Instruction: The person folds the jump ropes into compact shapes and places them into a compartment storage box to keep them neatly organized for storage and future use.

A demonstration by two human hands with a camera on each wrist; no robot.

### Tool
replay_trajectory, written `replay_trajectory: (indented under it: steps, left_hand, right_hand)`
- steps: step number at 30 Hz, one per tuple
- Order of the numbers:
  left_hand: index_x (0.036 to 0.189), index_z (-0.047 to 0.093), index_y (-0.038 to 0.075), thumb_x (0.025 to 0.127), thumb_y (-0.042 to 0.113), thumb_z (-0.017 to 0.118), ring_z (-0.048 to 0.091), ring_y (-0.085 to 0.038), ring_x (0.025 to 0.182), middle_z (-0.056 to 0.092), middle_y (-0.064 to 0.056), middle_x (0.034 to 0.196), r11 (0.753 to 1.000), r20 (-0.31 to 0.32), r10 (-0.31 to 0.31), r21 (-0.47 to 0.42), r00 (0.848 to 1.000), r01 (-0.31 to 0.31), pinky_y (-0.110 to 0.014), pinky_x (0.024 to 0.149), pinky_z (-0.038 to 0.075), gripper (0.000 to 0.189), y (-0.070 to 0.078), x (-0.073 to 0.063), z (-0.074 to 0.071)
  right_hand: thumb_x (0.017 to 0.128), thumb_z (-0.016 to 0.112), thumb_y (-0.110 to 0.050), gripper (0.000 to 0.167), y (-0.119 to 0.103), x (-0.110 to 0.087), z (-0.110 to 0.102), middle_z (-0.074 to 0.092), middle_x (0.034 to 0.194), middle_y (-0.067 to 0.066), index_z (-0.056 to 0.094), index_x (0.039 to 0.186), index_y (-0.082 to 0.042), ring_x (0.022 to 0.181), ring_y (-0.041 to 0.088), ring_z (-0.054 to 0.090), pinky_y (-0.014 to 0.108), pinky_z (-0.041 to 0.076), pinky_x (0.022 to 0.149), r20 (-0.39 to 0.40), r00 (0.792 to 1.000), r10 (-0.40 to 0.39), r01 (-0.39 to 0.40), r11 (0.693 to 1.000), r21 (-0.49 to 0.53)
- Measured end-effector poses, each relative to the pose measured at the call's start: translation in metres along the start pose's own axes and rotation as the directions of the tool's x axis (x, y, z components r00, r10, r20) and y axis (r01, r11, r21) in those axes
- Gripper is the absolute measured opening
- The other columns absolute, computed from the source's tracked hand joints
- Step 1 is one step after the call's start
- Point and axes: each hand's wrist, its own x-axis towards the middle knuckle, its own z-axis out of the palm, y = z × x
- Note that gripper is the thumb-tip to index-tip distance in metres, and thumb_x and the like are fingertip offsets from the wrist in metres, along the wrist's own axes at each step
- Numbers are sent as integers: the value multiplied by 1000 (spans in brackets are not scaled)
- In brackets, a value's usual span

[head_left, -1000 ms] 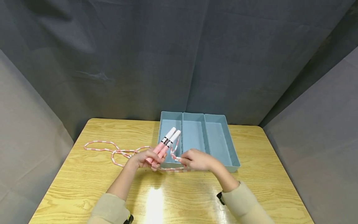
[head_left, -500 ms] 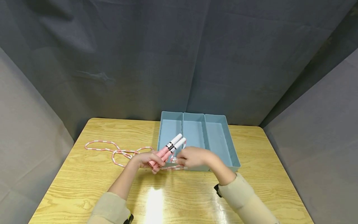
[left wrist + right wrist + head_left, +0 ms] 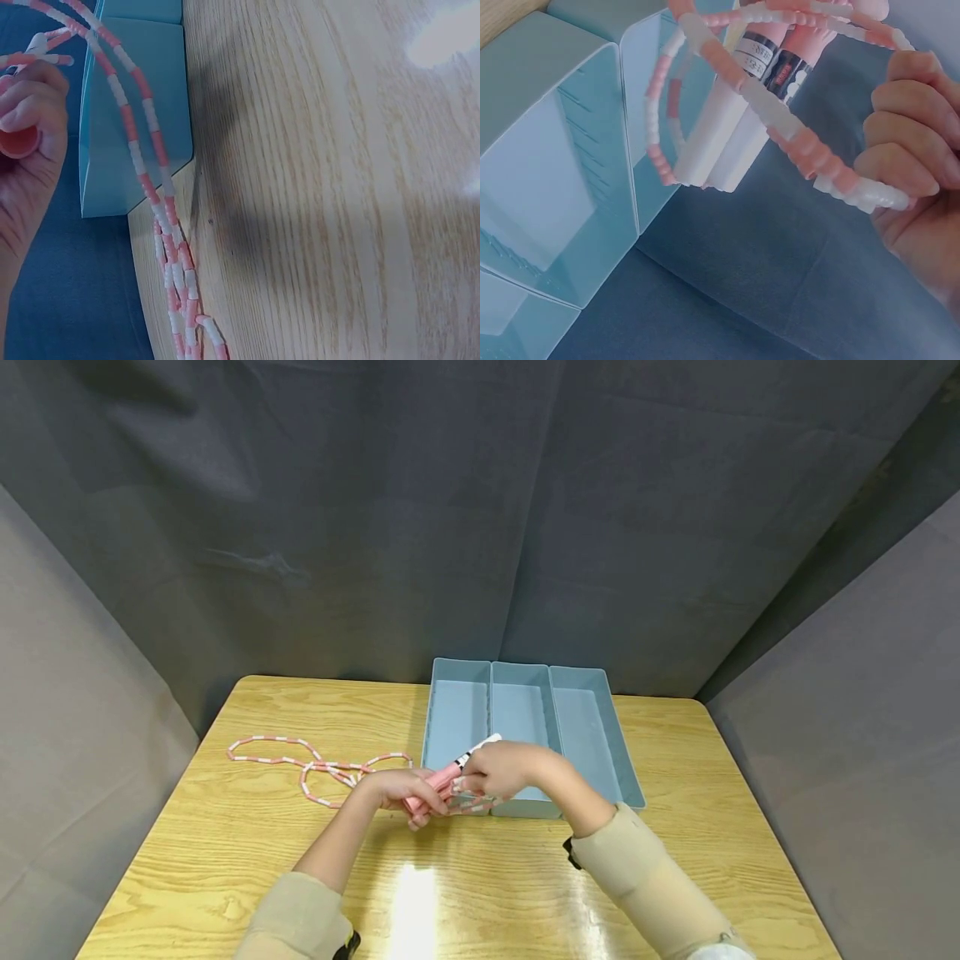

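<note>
1. Fingers (image 3: 911,124) of the right hand (image 3: 504,768) are curled in and grip strands of a pink-and-white beaded cord (image 3: 787,124); one strand ends its visible run between thumb and fingers, another at the upper knuckles.
2. On the other side, the left hand (image 3: 405,790) has its fingers wrapped round the pink ends of two handles (image 3: 724,135); in the left wrist view one round pink end shows inside that curled grasp.
3. Both handles lie side by side and tilted, black bands round their middles, white ends pointing up and away from the left hand. They are held above the front edge of a blue-grey bin (image 3: 527,809) with three compartments.
4. Seen from the right wrist, the white ends are near the right fingers but apart from them. One strand crosses in front of the handles, and another curve hangs beside the white ends; whether it circles them fully, I cannot tell.
5. More strands arc past the bin's outer wall and come down to the surface (image 3: 495,902), where loose loops lie left of the left hand.
6. Beige sleeves (image 3: 292,918) cover both forearms. Behind the surface hangs a dark curtain (image 3: 360,543), with lighter grey panels (image 3: 82,727) at either side.
</note>
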Motion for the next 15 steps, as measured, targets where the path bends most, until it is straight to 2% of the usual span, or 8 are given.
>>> replay_trajectory:
  steps: [6, 11, 15]
  left_hand:
    - [87, 48, 6, 77, 4, 56, 43, -9, 43, 46, 1, 62, 999, 16, -36, 40, 999, 35, -22, 43, 36, 14, 0, 2, 0]
    - [91, 46, 4, 78, 5, 56, 44, -8, 42, 45, -1, 63, 996, 46, -47, 84, 998, 43, -22, 42, 38, 17, 2, 2, 1]
    - [93, 47, 3, 78, 7, 57, 44, -8, 41, 45, -1, 62, 991, 61, -46, 126, 997, 38, -22, 42, 37, 18, 2, 2, 0]
  right_hand:
    - [94, 43, -13, 33, 1, 6, 1, 42, 56, -8, 48, 62, -16, 46, 5, 41, 19, 37, 49, 19, 998, 53, -53, 999, 10]
    - [95, 41, -11, 32, 1, 11, 3, 39, 57, -6, 47, 63, -15, 50, 8, 36, 21, 33, 51, 21, 995, 93, -93, 996, 6]
    - [96, 41, -15, 30, 1, 15, 4, 49, 62, -7, 56, 70, -14, 53, 9, 47, 22, 40, 55, 14, 995, 102, -102, 994, 24]
